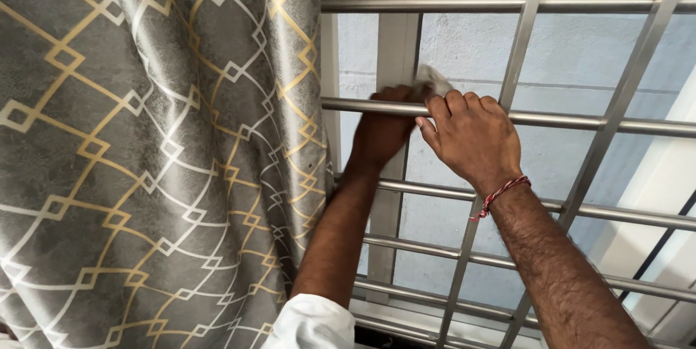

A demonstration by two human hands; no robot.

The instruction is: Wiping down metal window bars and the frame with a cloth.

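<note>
My right hand (475, 135) is closed on a small grey-white cloth (433, 81) and presses it against a horizontal steel bar (565, 121) of a window grille. My left hand (384, 128) reaches between the bars and curls around the same bar just left of the cloth. A red thread band sits on my right wrist. A rolled white sleeve (312, 323) covers my left upper arm at the bottom edge.
A grey curtain (145, 160) with a gold and white diamond pattern hangs at the left, beside my left arm. The grille has several horizontal and upright steel bars (518, 52). Behind it is a pale window pane and white frame (395, 44).
</note>
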